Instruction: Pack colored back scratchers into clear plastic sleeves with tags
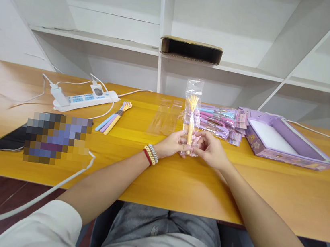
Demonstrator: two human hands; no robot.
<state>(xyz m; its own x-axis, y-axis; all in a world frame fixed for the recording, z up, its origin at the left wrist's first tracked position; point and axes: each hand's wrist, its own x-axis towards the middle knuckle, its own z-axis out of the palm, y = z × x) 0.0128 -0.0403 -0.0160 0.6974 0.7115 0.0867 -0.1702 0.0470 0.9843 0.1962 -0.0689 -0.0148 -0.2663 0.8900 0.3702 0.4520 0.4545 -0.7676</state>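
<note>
A yellow back scratcher (191,121) with a small hand-shaped head stands upright inside a clear plastic bag (194,87). My left hand (177,144) pinches the lower part of the bag and the handle from the left. On the other side, my right hand (208,148) has its fingers closed at the bag's lower right edge. Behind them lie flat clear bags (165,117) on the table. To their right is a pile of bagged back scratchers (221,121) in pink, purple and blue. Several loose back scratchers (113,120) lie together at the left.
An open purple box (288,156) stands on the wooden table (290,188) at the right. At the left are a white power strip (85,100) with cables and a dark phone-like device (11,137), partly blurred out. A cardboard box (191,50) sits on the white shelf behind.
</note>
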